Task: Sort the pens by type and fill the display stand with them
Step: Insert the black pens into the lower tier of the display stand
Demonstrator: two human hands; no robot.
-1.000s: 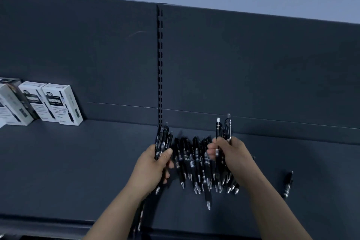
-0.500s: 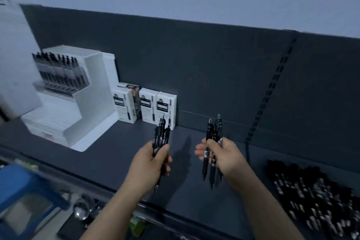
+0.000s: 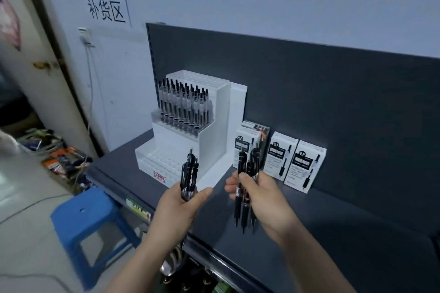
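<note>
Lettering in red, reading "TOME", is printed on the near front face of the white display stand [image 3: 190, 150], with smaller red characters beneath that cannot be read. A paper sign [image 3: 106, 6] bearing three black Chinese characters, 补货区, is fixed to the pale wall at far left. White cardboard boxes [image 3: 294, 162], each marked "0.5" above a black label and a pen drawing, are stood upright just right of the stand against the dark back panel.

The stand is formed as a stepped block of smooth white plastic, with rows of small round holes in each tier. Its upper tiers are filled with upright pens [image 3: 184, 100] having clear barrels and black caps; the lower near tiers are seen unfilled. The stand is placed at the far left end of a matte dark grey shelf [image 3: 345, 233].

A bundle of black pens [image 3: 189, 173] is clasped in the left hand [image 3: 178, 204], clicker ends up. A second bundle of black pens [image 3: 245, 188], glossy with white barrel labels, is gripped in the right hand [image 3: 264, 195], tips hanging down. Both bundles are held over the shelf, near the stand's front.

A blue plastic stool [image 3: 88, 219] is seen on the floor at near left.
</note>
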